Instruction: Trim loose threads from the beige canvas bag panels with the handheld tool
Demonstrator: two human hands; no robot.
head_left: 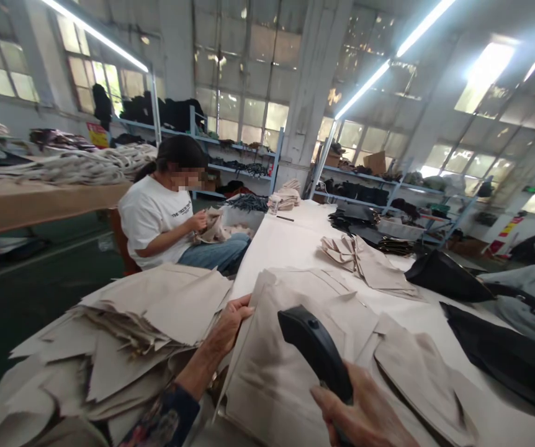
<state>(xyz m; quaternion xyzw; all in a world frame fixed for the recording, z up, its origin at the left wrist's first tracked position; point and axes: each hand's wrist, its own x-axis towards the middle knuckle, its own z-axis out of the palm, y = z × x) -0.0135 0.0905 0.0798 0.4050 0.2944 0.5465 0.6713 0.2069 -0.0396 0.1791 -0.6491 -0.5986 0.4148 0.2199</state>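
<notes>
My left hand [227,324] pinches the left edge of a beige fabric panel [265,379] that lies on the white table [274,242], on top of similar flat pieces. In my right hand [365,406] is a black handheld tool [316,344] with a curved, blunt head, its handle wrapped by my fingers. The tool's head is over the panel; whether it touches the cloth I cannot tell. Left of my left arm is a large heap of cut beige pieces [179,304]. Just right of the tool, a folded beige piece [419,366] lies on the table.
A person in a white T-shirt [149,214] sits beyond the heap, holding beige cloth. Farther up the table are folded beige pieces [379,264] and black pieces [444,273]. Another person's grey sleeve [523,298] is at the right edge. Loaded blue shelves [244,171] line the back.
</notes>
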